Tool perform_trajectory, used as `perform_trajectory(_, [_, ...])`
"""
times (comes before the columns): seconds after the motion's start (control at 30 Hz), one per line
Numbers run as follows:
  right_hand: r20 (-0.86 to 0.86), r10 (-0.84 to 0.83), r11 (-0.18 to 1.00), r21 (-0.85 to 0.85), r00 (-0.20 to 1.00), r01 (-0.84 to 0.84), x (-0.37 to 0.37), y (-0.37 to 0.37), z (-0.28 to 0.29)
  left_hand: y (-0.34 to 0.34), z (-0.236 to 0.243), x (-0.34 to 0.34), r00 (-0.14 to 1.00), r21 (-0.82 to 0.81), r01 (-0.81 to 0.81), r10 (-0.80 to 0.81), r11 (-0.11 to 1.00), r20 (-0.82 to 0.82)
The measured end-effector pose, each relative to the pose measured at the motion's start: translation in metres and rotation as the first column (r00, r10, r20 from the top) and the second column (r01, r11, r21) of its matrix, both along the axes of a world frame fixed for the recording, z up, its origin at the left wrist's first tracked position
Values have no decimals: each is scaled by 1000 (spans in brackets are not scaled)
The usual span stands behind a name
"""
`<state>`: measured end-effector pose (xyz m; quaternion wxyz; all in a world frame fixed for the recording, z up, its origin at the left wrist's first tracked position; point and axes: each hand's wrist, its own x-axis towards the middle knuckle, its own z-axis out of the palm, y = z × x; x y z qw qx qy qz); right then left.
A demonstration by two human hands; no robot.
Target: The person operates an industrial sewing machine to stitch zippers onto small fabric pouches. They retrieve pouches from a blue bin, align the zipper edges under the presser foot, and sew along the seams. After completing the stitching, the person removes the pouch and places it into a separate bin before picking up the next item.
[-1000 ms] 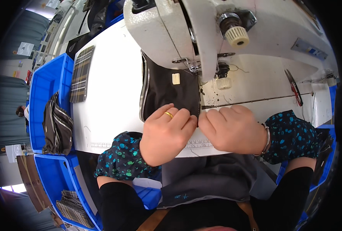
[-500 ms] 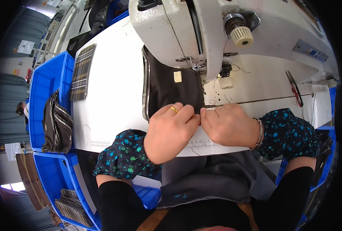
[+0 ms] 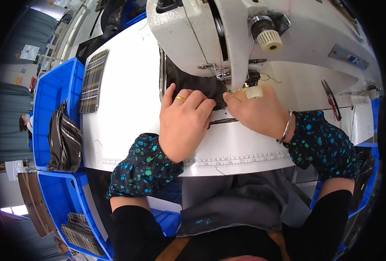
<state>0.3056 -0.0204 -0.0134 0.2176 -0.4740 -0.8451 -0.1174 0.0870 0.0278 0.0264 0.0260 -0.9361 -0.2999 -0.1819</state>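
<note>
A dark fabric piece [image 3: 193,82] with a striped light edge lies on the white sewing table under the head of a sewing machine [image 3: 193,39]. My left hand [image 3: 184,119], a ring on one finger, rests over its near part with bent fingers apart, pressing the cloth. Beside the needle area, my right hand [image 3: 260,111] has its thumb and forefinger closed at the fabric's right edge; the palm side is hidden. The machine's lower knob [image 3: 254,92] overlaps this hand. The cloth's far part is hidden beneath the machine head.
Red-handled scissors [image 3: 332,102] lie at the right on the table [image 3: 127,95]. Folded plaid cloth [image 3: 93,82] sits at the left edge. Blue bins [image 3: 40,126] stand beyond it, one with dark striped cloth [image 3: 64,141] over its rim. A ruler strip [image 3: 245,160] runs along the near edge.
Both hands have moved away from me toward the needle, and the fabric has shifted farther under the machine. My left fingers have spread over the cloth; a light patch on it is now out of sight.
</note>
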Motion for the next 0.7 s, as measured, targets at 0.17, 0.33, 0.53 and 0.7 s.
perform_trajectory(0.17, [-192,-12,1000,-22,981,8,2,2,-3,3,-5,-2,997,38,76,-76,996,-1])
perform_trajectory(0.33, [-134,31,997,-63,990,-40,-2,-8,9,6,-8,-3,987,48,154,-156,987,29])
perform_trajectory(0.53, [-57,66,996,-60,996,-70,-4,-17,8,5,-6,1,980,36,181,-183,983,74])
perform_trajectory(0.7, [-5,37,999,-32,999,-37,-5,-16,9,10,-9,3,977,38,191,-193,981,85])
